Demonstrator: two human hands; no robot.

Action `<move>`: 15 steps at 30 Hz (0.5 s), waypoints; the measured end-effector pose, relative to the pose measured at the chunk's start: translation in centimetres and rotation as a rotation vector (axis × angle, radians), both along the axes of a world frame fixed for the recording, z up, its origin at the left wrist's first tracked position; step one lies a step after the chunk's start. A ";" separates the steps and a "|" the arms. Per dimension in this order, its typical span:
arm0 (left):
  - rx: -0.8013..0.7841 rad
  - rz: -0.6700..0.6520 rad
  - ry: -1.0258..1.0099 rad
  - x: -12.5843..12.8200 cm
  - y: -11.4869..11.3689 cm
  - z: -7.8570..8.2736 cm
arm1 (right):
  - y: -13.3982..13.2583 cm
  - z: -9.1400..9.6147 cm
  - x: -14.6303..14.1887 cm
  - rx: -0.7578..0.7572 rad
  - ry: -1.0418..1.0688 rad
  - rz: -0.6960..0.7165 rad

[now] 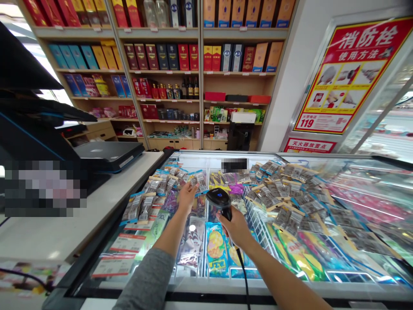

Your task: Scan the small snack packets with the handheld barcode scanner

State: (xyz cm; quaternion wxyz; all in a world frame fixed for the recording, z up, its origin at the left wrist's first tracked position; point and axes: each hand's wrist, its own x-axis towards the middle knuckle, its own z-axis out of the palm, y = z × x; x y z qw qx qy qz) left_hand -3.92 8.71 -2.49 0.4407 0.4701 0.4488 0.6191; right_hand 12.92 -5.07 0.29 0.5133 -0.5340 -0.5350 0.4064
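Observation:
My right hand (237, 228) grips the handle of a black barcode scanner (220, 199), its head pointing away from me over the glass lid of a chest freezer (355, 202); its cable (242, 271) trails down towards me. My left hand (187, 196), in a grey sleeve, reaches to a small snack packet with a blue edge (196, 180) and pinches it at the fingertips. Many similar small packets lie spread on the glass: a blue-edged group (151, 193) to the left, a yellow-edged group (290, 193) to the right.
A white counter (97, 202) with a black till machine (106, 155) stands on the left. Wooden shelves (200, 73) of boxed bottles fill the back wall. A red and yellow fire-hydrant poster (348, 73) hangs on the right. Frozen goods lie under the glass.

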 end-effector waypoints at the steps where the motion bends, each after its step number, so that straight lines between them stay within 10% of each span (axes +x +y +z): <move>1: 0.005 -0.010 -0.008 0.0 0.0 0.0 | 0.0 -0.1 0.0 0.005 -0.010 -0.004; 15: 0.029 0.059 0.055 -0.5 -0.4 0.6 | 0.6 -0.1 -1.8 -0.021 0.277 0.074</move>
